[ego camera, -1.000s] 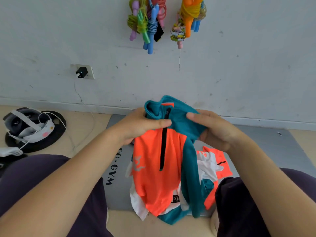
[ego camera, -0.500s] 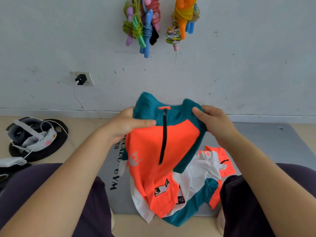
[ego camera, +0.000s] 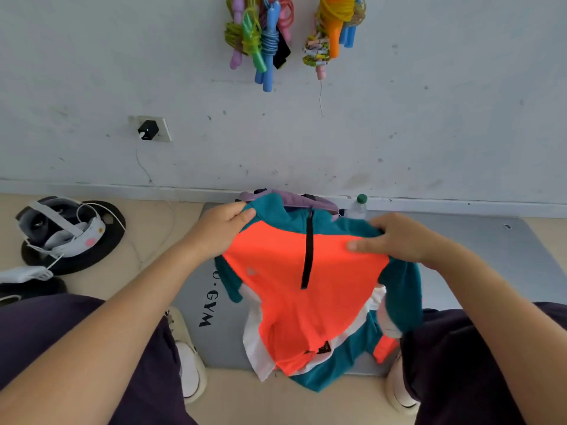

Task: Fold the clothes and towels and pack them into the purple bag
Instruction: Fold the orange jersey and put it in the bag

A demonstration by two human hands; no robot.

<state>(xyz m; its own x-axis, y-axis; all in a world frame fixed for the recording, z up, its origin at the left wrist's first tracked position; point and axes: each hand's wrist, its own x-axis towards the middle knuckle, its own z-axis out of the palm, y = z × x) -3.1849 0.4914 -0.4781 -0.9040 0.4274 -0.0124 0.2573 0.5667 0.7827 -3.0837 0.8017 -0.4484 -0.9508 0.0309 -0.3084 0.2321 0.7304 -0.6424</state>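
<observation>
An orange, teal and white zip-neck shirt (ego camera: 294, 286) hangs spread out in front of me above the grey mat (ego camera: 478, 256). My left hand (ego camera: 224, 231) pinches its left shoulder. My right hand (ego camera: 399, 237) grips the right shoulder, thumb across the orange front. The hem droops to the mat's near edge between my knees. Just behind the collar, a strip of the purple bag (ego camera: 294, 199) shows against the wall; the shirt hides most of it.
A green-capped water bottle (ego camera: 359, 205) stands by the bag at the wall. A headset (ego camera: 61, 228) lies on a black disc at the left, near a wall socket (ego camera: 152, 128). Jump ropes (ego camera: 264, 38) hang on the wall above. My shoes (ego camera: 190, 354) rest at the mat's near edge.
My hands have moved apart and spread the bunched shirt out flat by its shoulders. The view has tilted, so the purple bag and the bottle now show behind the collar.
</observation>
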